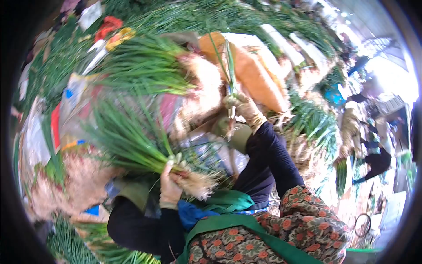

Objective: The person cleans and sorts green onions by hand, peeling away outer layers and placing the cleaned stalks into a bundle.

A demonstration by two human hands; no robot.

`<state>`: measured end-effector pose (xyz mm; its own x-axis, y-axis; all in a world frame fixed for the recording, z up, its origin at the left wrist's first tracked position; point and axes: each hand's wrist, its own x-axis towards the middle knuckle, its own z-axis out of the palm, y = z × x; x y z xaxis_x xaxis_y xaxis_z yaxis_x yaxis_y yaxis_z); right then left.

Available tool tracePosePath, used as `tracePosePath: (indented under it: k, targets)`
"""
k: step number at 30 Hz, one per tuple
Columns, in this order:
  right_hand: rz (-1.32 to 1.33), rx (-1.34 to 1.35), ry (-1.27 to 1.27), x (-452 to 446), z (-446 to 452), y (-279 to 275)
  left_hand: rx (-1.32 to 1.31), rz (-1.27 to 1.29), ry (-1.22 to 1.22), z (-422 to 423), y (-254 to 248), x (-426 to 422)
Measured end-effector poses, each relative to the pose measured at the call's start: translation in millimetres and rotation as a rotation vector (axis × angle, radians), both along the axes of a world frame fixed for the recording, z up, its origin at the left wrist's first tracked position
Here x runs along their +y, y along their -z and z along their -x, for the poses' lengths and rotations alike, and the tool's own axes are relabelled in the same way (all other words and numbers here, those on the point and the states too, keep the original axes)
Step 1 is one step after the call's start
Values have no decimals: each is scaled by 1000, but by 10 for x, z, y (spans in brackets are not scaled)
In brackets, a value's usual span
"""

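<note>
L hand (169, 185) grips onion bunch (136, 149) nr roots (200, 185); R hand (246, 108) pinches few stalks (231, 72). Step appears bunching; adding prob. calls for level roots.

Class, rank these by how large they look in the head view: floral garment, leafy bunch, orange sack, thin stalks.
1. Floral garment, helped by nearness to the camera
2. Leafy bunch in the left hand and orange sack: too close to rank
3. Thin stalks in the right hand
</note>
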<state>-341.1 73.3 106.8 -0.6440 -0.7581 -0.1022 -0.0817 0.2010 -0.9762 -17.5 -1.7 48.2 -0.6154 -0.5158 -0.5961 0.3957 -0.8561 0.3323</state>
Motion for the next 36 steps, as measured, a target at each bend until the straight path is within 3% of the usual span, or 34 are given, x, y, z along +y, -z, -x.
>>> tracePosePath:
  k: [2, 3, 4, 5, 6, 7, 8, 10, 11, 13, 14, 16, 18, 19, 20, 21, 22, 24, 26, 28, 29, 31, 32, 33, 34, 35, 36]
  targets:
    - [-139, 475, 217, 667, 647, -119, 119, 138, 79, -86, 151, -50]
    - [78, 139, 361, 1008, 634, -472, 152, 87, 70, -68, 129, -44]
    - [106, 170, 538, 1550, 1130, -314, 175, 37, 52, -85, 105, -55]
    - [-258, 990, 451, 2155, 1565, -171, 278, -29, 67, -116, 136, -87]
    - [-687, 1073, 531, 2552, 1513, -418, 377, -93, 77, -162, 183, -127]
    - [-821, 787, 519, 3056, 1707, -330, 437, -33, 92, -202, 231, -157]
    - [-1021, 966, 529, 3345, 1608, -263, 457, 8, 22, -192, 203, -158]
    - [-1273, 936, 494, 3549, 1670, -147, 354, 157, -43, -158, 132, -176]
    - [-1310, 720, 316, 3109, 1611, -327, 215, 82, -123, -78, -74, -161]
    - [-542, 238, 397, 2354, 1326, -266, 208, 62, -170, 36, -111, -176]
    - [-465, 51, 283, 1768, 981, -510, 199, 28, -183, 70, -53, -192]
    - [-283, -12, -13, 961, 999, -105, 164, -115, -216, 44, 43, -200]
    - [-390, 43, -147, 56, 664, 49, 108, -84, -196, -14, 74, -163]
    - [-303, 246, -348, -296, 768, 530, 68, -50, -175, -40, 126, -145]
    - [-278, 903, -335, -611, 644, 703, 60, -44, -166, -46, 114, -134]
    - [-456, 774, -290, -913, 295, 460, 51, -39, -153, -51, 90, -125]
    - [-397, 913, -270, -1174, 245, 676, 46, -32, -137, -60, 83, -143]
    - [-560, 1048, -133, -1461, 104, 1018, 14, 16, -90, -54, 132, -177]
    - [-446, 1237, -183, -1517, 91, 1167, 26, -66, -142, 7, 149, -176]
    - [-175, 779, -196, -1505, 37, 1235, 24, -22, -113, -16, 263, -178]
    - [25, 225, -163, -1475, 6, 1215, 10, -45, -130, -1, 255, -177]
    - [24, 103, -84, -1230, -56, 1112, 14, -46, -116, 12, 229, -173]
    - [-214, 491, -299, -1029, -198, 1120, 28, -60, -125, 35, 209, -166]
    - [-466, 1101, -486, -825, -341, 1128, 39, -72, -138, 50, 186, -161]
    - [-525, 1557, -604, -619, -485, 1138, 44, -81, -155, 50, 174, -155]
    - [-324, 1271, -755, -345, -621, 1442, 36, -82, -167, 53, 173, -156]
    - [-989, 1027, -1189, -364, -1084, 807, 40, -75, -167, 47, 170, -153]
